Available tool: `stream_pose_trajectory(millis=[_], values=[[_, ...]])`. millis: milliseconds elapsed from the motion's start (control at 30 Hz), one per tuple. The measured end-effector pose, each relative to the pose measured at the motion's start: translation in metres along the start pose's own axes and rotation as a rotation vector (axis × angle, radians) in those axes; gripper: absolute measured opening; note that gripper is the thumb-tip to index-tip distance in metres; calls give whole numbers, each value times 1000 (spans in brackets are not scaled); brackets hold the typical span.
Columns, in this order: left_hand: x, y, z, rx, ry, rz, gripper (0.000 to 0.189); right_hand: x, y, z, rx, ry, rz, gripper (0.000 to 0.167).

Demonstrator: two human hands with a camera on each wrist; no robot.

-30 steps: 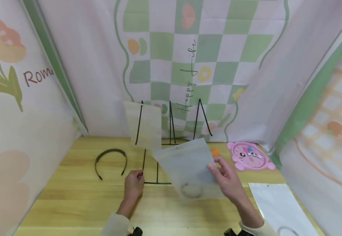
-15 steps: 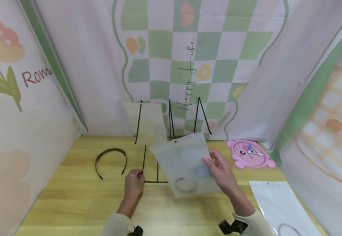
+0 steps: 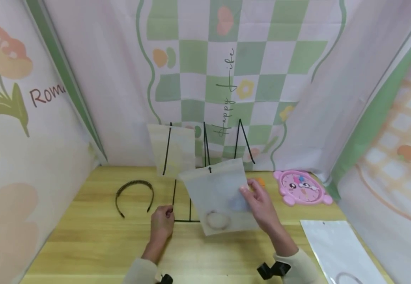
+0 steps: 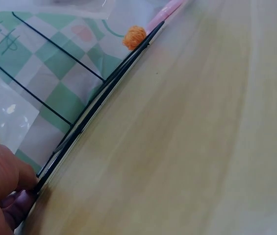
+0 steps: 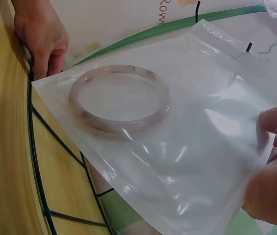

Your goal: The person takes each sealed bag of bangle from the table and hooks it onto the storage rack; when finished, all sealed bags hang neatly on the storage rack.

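On the table (image 3: pixel 85 248), the left hand (image 3: pixel 163 223) grips a rack (image 3: pixel 190 221). The right hand (image 3: pixel 262 206) pinches a bag (image 3: pixel 214 193) partly hiding it.

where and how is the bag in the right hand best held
Probably pinched at the right edge of the bag, coming from the right, as the right hand does. It looks thin and flat; a black wire tip shows near its top edge, and the ring inside sits low on the left.
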State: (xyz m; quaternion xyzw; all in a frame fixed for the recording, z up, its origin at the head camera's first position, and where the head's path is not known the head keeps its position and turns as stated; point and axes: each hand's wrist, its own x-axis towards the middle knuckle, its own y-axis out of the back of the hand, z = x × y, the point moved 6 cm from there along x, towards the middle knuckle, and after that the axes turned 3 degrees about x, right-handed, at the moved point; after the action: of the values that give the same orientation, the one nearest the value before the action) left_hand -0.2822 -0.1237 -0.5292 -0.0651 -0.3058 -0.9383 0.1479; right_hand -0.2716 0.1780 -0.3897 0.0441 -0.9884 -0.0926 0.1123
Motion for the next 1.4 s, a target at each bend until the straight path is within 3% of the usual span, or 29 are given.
stream_pose_trajectory(millis=[433,667,933,1033,1267,1400], values=[[-1,-2,0,8,-14,2,25,30,-8,13,67,60,133,21],[-1,0,2,-2,-24,7,25,44,-11,19,54,33,161,23],[-1,3,3,4,-35,30,25,57,-21,-4,38,30,154,24],[-2,2,1,8,-28,22,26,66,-23,-2,66,43,165,19],[-3,2,1,0,-37,27,26,92,-22,30,134,4,189,19],[-2,2,3,4,-45,32,25,101,-23,33,137,24,187,21]])
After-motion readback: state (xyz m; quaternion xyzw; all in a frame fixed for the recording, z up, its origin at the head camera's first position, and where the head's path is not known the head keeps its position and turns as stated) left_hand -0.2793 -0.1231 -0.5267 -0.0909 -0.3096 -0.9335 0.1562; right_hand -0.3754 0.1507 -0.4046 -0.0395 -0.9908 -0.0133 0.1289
